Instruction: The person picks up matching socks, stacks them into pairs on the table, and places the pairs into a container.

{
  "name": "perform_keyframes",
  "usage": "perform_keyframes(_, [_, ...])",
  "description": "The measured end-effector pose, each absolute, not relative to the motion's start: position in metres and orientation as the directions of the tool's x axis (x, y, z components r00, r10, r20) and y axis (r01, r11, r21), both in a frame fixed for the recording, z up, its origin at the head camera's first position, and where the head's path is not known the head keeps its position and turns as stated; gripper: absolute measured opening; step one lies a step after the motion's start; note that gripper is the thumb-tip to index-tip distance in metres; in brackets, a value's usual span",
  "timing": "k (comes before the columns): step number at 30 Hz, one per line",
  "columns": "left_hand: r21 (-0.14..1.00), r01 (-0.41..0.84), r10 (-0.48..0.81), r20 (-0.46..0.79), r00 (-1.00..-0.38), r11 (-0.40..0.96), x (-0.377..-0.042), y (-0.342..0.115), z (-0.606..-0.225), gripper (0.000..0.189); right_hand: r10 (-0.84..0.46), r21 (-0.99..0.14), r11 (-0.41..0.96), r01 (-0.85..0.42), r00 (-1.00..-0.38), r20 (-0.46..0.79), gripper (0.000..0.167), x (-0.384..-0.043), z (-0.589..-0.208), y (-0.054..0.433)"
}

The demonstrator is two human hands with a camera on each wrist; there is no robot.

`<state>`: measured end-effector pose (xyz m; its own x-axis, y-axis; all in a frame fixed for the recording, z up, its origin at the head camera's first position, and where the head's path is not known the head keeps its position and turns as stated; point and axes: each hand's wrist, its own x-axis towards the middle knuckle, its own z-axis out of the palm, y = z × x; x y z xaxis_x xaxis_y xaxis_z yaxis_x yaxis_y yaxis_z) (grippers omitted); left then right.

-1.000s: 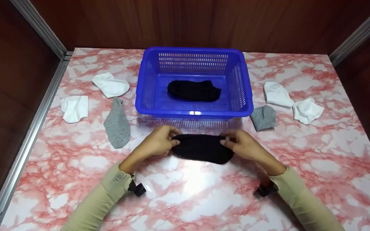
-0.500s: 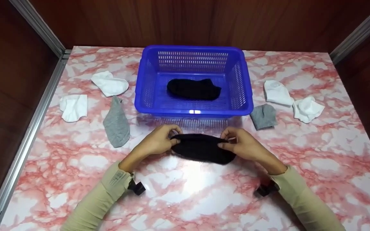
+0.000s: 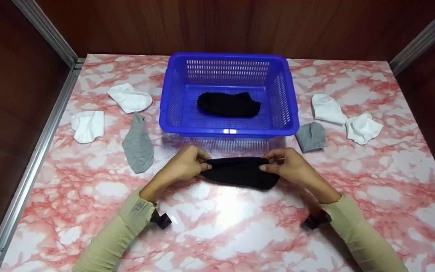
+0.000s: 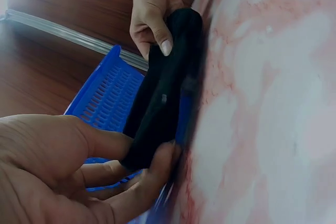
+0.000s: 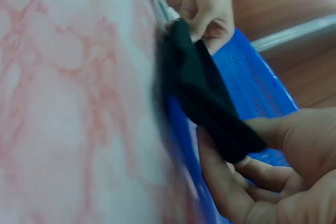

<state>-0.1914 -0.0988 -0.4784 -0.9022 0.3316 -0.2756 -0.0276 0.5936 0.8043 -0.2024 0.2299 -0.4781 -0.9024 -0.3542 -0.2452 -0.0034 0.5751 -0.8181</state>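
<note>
A black sock (image 3: 240,173) is stretched sideways between both hands, in front of the basket. Its left end is pinched by the left hand (image 3: 185,163), thumb on the near face. The right hand (image 3: 291,166) pinches the other end in the same way. In the left wrist view the sock (image 4: 165,85) looks folded lengthwise, held a little off the table. Another black sock (image 3: 229,105), or a pair lying together, rests on the floor of the blue plastic basket (image 3: 229,131).
Left of the basket lie two white socks (image 3: 130,99) and a grey sock (image 3: 138,147). On the right are a folded grey sock (image 3: 311,137) and two white socks (image 3: 327,108). Dark wooden panels (image 3: 232,26) close off the marbled table (image 3: 232,234) at the back and sides.
The right hand has shifted slightly to the right, drawing the sock wider. The sock's upper edge gaped half a second ago and now lies straighter. The left hand stays about where it was.
</note>
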Motion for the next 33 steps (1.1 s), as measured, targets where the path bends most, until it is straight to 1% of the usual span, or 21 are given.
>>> perform_keyframes(5, [0.823, -0.062, 0.317, -0.286, -0.904, 0.565, -0.194, -0.099, -0.479, 0.019, -0.382, -0.842, 0.539, 0.013, -0.887, -0.258, 0.031, -0.201, -0.47, 0.237])
perform_keyframes(13, [0.829, -0.045, 0.31, -0.259, -0.915, 0.557, -0.193, -0.099, -0.475, 0.025, -0.373, -0.846, 0.533, -0.025, -0.904, -0.208, 0.025, -0.198, -0.463, 0.237])
perform_keyframes(19, [0.838, -0.042, 0.306, -0.245, -0.92, 0.544, -0.19, -0.098, -0.46, 0.024, -0.386, -0.864, 0.498, -0.07, -0.911, -0.148, 0.021, -0.196, -0.451, 0.239])
perform_keyframes(23, [0.842, -0.001, 0.328, -0.212, -0.92, 0.54, -0.19, -0.096, -0.446, 0.024, -0.372, -0.87, 0.488, -0.073, -0.919, -0.131, 0.018, -0.194, -0.438, 0.241])
perform_keyframes(28, [0.836, 0.035, 0.342, -0.185, -0.921, 0.548, -0.193, -0.096, -0.431, 0.025, -0.35, -0.859, 0.5, -0.107, -0.933, -0.088, 0.016, -0.193, -0.423, 0.243])
perform_keyframes(33, [0.859, 0.018, 0.35, -0.189, -0.918, 0.511, -0.195, -0.099, -0.421, 0.027, -0.347, -0.85, 0.5, -0.163, -0.937, -0.025, 0.015, -0.199, -0.413, 0.242])
